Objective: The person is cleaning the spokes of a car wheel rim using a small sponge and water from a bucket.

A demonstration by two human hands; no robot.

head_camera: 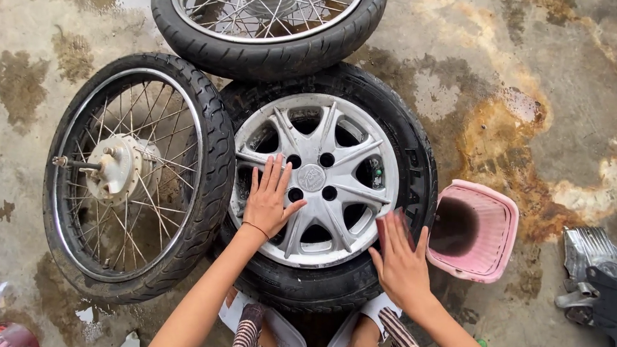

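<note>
You have three wheels on the wet concrete floor [539, 66]: one car wheel [322, 181] in the middle, two spoked wheels [136, 178] overlapping it. A pink basket [488, 236] lies beside it. Your left hand [268, 199] rests flat, fingers spread, on the alloy rim; your right hand [399, 259] lies open on the tyre.

We see a car wheel [322, 185], silver alloy rim in black tyre, lying flat on stained concrete between spoked motorcycle wheels.
</note>
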